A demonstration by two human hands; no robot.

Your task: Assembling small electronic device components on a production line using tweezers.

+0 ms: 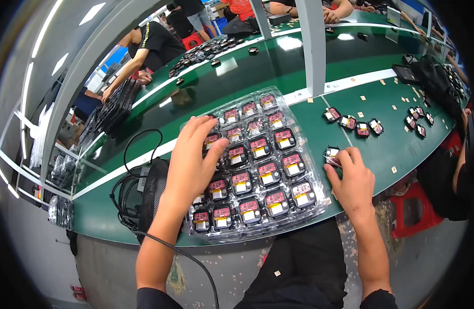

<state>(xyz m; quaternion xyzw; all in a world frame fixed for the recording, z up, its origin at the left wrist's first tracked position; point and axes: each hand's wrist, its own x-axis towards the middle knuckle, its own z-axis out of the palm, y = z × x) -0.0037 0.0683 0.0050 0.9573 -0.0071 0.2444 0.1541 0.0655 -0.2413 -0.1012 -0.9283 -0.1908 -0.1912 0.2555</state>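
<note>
A clear plastic tray [315,203], apparently on a stack of similar trays, lies on the green bench in front of me. Its pockets hold several small black square electronic modules [268,173], each with a red board and a whitish block. Over the tray's left side reaches my left hand [195,149], thumb apart from the fingers, partly hiding the modules beneath. My right hand [353,177], just right of the tray, pinches another such electronic module [331,152] at the bench surface. The fingertips cover part of that piece.
Loose modules [362,129] lie farther right, among small pale paper squares [394,169]. A white metal post [313,51] rises behind the tray. Black cables and a dark mesh bag [153,193] sit at left. Across the green conveyor [237,77], a person handles stacked black trays [115,105].
</note>
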